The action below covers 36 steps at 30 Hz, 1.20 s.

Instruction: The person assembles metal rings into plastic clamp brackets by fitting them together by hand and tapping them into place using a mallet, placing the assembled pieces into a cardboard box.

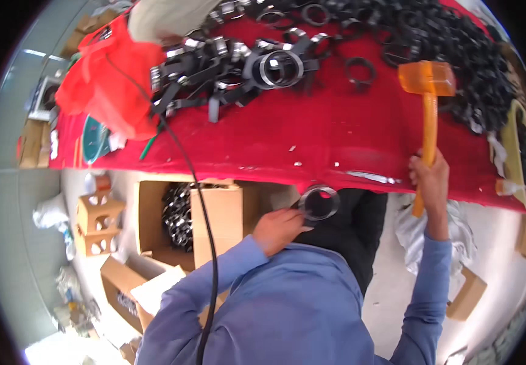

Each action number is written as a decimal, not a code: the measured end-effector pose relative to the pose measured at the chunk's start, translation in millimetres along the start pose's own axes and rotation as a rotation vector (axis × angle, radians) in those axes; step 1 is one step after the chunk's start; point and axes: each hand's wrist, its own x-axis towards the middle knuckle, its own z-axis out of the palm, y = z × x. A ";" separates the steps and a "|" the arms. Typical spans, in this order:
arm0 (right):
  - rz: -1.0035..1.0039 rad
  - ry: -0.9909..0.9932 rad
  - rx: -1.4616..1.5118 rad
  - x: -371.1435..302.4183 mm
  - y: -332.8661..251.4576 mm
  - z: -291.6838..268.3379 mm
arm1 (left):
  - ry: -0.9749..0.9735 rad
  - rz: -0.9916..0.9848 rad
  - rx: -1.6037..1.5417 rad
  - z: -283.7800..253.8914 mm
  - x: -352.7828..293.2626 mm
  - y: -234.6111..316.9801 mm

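My left hand [278,231] is closed on the edge of a metal ring part [321,217], dark with a shiny rim, held over my lap just below the table's front edge. Raised at the right, my right hand [431,177] wraps round the handle of an orange mallet [430,121]. The mallet's translucent head points up above the red cloth [360,140], apart from the ring. Toward the back of the table lie black parts with shiny rings [280,69]. One thin dark ring [360,71] lies by itself left of the mallet head.
A big heap of black ring parts [479,79] covers the back right. A bright red bag [114,85] and a teal basket [94,139] are at the left. A black cable [205,237] crosses my left side. Below stands an open cardboard box [217,213] with black parts inside.
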 end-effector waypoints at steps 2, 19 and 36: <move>0.017 -0.036 -0.044 0.2 -11.2 6.9 | -0.120 -0.182 0.091 -29.7 -89.1 -29.6; 0.011 -0.020 0.013 -7.3 -10.4 13.1 | -0.037 -0.567 0.380 -94.1 -105.7 -53.1; -0.011 0.018 0.061 -4.4 -13.3 14.1 | -0.172 0.100 0.921 -67.6 321.3 3.3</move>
